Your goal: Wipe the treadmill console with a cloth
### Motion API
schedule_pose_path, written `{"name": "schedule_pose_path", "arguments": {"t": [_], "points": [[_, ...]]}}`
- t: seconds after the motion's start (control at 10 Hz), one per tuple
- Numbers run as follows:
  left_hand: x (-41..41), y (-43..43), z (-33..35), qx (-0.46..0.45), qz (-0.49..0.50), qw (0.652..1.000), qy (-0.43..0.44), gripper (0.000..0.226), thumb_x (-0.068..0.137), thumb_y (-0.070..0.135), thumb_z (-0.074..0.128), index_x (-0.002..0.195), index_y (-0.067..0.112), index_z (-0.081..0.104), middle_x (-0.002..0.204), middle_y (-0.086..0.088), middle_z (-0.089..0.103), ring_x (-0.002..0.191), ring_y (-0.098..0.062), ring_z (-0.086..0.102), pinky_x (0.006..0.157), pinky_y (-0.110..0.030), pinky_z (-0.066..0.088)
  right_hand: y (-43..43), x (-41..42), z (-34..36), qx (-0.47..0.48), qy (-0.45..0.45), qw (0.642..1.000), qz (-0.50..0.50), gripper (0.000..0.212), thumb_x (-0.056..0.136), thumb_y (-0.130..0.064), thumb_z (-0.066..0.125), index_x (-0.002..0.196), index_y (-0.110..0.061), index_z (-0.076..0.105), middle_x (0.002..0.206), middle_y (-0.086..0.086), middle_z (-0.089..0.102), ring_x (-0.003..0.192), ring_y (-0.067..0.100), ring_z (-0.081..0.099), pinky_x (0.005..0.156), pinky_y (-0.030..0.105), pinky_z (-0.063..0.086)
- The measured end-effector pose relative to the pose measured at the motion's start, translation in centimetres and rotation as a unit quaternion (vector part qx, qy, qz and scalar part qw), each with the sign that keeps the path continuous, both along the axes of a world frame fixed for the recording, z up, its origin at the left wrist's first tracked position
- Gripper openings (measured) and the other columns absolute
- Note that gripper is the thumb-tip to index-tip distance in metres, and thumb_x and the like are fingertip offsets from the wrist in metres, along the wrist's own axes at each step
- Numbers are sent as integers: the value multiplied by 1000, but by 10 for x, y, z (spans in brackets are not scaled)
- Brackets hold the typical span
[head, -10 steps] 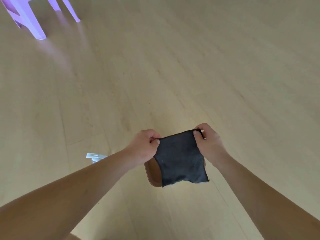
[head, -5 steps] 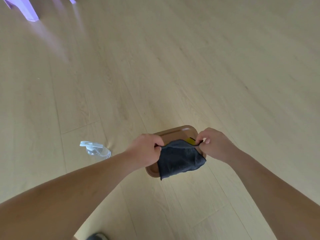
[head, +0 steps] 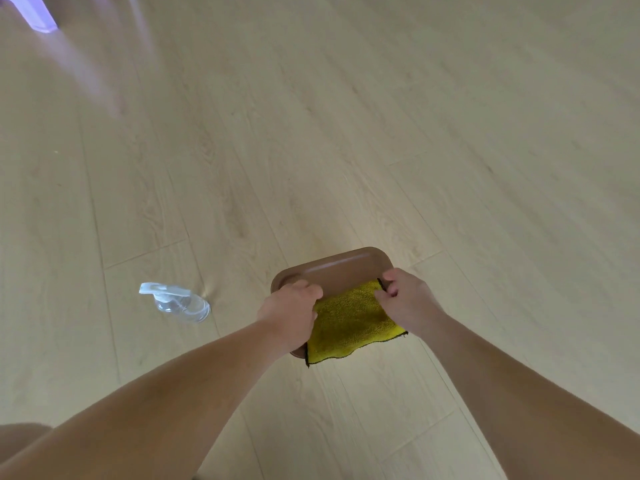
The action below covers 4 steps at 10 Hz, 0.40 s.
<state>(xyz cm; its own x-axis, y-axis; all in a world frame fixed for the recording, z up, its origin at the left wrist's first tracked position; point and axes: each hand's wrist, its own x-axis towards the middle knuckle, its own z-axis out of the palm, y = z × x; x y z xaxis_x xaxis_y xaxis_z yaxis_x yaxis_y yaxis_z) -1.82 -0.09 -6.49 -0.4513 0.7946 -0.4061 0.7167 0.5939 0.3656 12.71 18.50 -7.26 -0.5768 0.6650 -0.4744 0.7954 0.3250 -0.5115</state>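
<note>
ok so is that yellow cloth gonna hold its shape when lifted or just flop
Probably flops: the yellow cloth drapes between the left hand and right hand, and its lower edge is wavy. It is likely light, since the hands hold it only by its top edge. The fluffy pile looks grippy, not slippery.
</note>
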Motion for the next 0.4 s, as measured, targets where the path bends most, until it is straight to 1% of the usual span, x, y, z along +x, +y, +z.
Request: {"name": "schedule_pose_path", "arguments": {"t": [0.1,0.2,0.3,0.4], "points": [[-1,-2,-8,-5,38,999,-28,20,99,22,55,117,27,60,116,4,58,103,-22,60,86,-39,54,-5,-6,-15,28,-47,998,10,21,94,-35,63,112,-25,62,96,-3,63,87,22,60,72,30,48],[-9,1,-5,11,74,996,-51,21,95,23,58,115,29,62,118,6,59,104,-19,59,84,-33,51,-7,-14,-14,25,-63,998,9,16,90,-33,63,104,-26,63,98,-3,64,86,21,62,70,30,49],[-20,4,-4,41,116,989,-78,22,96,20,58,116,28,64,120,6,58,106,-19,57,85,-30,49,-4,-22,-6,3,5,999,-49,15,89,-30,65,103,-25,63,95,-7,63,81,14,62,69,30,53],[-28,7,-2,71,147,983,-83,24,97,18,59,119,26,65,122,2,59,105,-20,58,87,-31,51,-2,-25,2,-5,71,994,-88,13,90,-29,68,100,-23,62,94,-3,67,84,19,67,71,36,57]]}}
